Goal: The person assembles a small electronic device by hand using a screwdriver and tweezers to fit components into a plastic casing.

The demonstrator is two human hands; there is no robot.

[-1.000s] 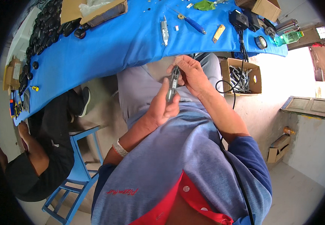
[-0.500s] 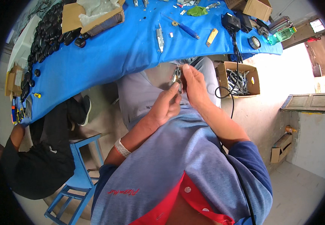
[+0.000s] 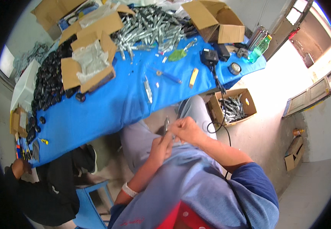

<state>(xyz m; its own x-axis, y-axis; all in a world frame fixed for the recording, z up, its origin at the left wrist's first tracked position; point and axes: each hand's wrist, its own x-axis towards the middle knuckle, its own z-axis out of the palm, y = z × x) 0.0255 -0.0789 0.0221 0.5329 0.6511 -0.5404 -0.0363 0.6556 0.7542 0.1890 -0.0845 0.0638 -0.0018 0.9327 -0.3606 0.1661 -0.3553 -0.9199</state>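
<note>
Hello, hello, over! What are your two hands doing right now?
Left hand and right hand together over lap, pinching a slim metal tool. Blue table just ahead. Nothing between hands and tool.

Desk sat right in front, stuff all over it.

Open boxes sat on the desk's left and far-right parts, with a heap of metal pieces between them at the back. Another box sat on the floor to the right, below the desk edge. A second person sat at the left end.
</note>
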